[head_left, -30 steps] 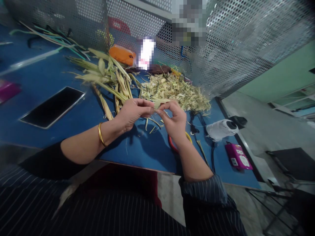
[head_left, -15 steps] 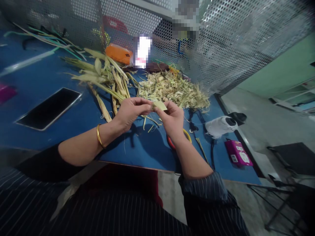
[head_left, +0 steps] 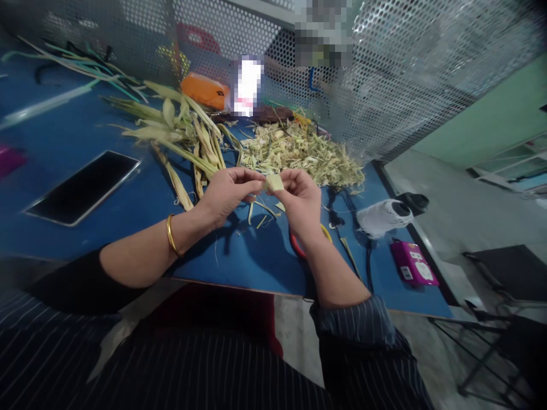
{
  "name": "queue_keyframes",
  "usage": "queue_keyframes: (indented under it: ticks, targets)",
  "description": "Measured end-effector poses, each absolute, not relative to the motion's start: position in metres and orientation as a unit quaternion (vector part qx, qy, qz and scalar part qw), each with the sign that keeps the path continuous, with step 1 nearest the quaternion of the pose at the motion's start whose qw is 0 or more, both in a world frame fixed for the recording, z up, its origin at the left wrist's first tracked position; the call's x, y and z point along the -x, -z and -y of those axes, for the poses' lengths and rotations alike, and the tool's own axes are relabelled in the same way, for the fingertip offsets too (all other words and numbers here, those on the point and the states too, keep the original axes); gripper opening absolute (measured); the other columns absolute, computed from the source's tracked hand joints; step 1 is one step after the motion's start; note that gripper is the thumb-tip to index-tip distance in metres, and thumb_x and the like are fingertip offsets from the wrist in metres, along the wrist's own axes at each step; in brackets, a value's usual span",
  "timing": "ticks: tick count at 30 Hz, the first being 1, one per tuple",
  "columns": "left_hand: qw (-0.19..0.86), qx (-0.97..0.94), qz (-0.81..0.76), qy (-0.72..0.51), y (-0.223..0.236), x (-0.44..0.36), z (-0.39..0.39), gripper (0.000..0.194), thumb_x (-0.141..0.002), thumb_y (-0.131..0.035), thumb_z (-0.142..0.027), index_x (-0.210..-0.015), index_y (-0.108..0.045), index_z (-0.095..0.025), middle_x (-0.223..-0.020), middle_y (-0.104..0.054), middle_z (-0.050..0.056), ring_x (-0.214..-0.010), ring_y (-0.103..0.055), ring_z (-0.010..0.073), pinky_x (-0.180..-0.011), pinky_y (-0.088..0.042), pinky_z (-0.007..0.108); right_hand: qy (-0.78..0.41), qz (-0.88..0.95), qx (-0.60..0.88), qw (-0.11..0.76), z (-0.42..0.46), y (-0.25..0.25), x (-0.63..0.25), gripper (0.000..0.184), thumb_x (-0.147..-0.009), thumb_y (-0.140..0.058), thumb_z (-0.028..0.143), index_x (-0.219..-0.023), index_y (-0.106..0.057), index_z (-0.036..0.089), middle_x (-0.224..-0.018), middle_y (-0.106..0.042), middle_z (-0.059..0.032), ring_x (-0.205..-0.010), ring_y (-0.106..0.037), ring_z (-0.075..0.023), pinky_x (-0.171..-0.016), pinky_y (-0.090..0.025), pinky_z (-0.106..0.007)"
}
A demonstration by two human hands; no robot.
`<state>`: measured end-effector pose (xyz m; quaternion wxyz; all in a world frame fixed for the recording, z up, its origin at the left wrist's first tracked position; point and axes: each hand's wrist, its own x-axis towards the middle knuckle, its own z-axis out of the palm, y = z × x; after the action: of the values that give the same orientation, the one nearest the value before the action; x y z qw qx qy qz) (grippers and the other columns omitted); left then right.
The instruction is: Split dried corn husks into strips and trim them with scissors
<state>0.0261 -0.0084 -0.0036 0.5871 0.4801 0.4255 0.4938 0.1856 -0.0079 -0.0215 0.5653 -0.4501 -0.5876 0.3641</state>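
Note:
Both my hands meet above the blue table [head_left: 239, 256], pinching a small pale folded leaf piece [head_left: 273, 182] between their fingertips. My left hand [head_left: 228, 193], with a gold bangle on its wrist, is closed on the piece's left end. My right hand [head_left: 301, 202] is closed on its right end. Beyond them lies a heap of cut leaf scraps [head_left: 299, 151], with long pale green leaf strips [head_left: 188, 136] to its left. A few loose slivers lie on the table under my hands.
A dark phone [head_left: 83, 185] lies flat at the left. Red and yellow scissor handles [head_left: 322, 233] show under my right wrist. A white thread spool [head_left: 382, 217] and a purple box [head_left: 412, 265] sit right. An orange object [head_left: 203, 91] stands by the perforated metal screen [head_left: 405, 68].
The leaf piece has been folded shorter between my fingertips, and both hands have shifted slightly up and closer together. The view drifted a little.

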Motion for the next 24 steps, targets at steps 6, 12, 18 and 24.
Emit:
queue_keyframes:
  ticks: [6, 12, 18, 24]
  targets:
    - [0.568, -0.502, -0.445, -0.476, 0.012, -0.0255, 0.0039, 0.023, -0.06, -0.084, -0.033, -0.068, -0.072, -0.015, -0.063, -0.065, 0.001, -0.059, -0.055, 0.0095, -0.06, -0.046, 0.022, -0.407, 0.58, 0.444, 0.548, 0.0083, 0.023, -0.1849, 0.033, -0.07, -0.077, 0.027, -0.086, -0.049, 0.023, -0.065, -0.066, 0.0063, -0.06, -0.066, -0.0116, -0.061, -0.052, -0.026]
    - [0.575, -0.491, -0.451, -0.475, 0.0061, -0.0272, 0.0066, 0.028, -0.06, -0.084, -0.038, -0.068, -0.07, -0.015, -0.066, -0.065, 0.002, -0.063, -0.058, 0.011, -0.061, -0.047, 0.023, -0.416, 0.575, 0.448, 0.544, 0.0083, 0.0232, -0.1853, 0.033, -0.07, -0.076, 0.027, -0.087, -0.049, 0.023, -0.067, -0.068, 0.006, -0.062, -0.068, -0.0125, -0.063, -0.052, -0.027]
    - [0.592, -0.488, -0.431, -0.475, 0.0088, -0.028, 0.0072, 0.031, -0.055, -0.087, -0.035, -0.064, -0.065, -0.015, -0.06, -0.06, -0.001, -0.057, -0.053, 0.0088, -0.058, -0.044, 0.024, -0.418, 0.578, 0.451, 0.536, 0.0071, 0.0215, -0.1861, 0.031, -0.066, -0.079, 0.029, -0.078, -0.051, 0.023, -0.06, -0.065, 0.0067, -0.058, -0.066, -0.0127, -0.058, -0.053, -0.027]
    - [0.628, -0.459, -0.436, -0.453, 0.0074, -0.0271, 0.0052, 0.032, -0.053, -0.088, -0.033, -0.062, -0.063, -0.015, -0.061, -0.06, -0.001, -0.06, -0.056, 0.0097, -0.06, -0.046, 0.024, -0.456, 0.571, 0.435, 0.526, 0.0101, 0.0172, -0.1883, 0.027, -0.071, -0.076, 0.026, -0.081, -0.051, 0.022, -0.065, -0.068, 0.0047, -0.064, -0.069, -0.0138, -0.069, -0.056, -0.03]
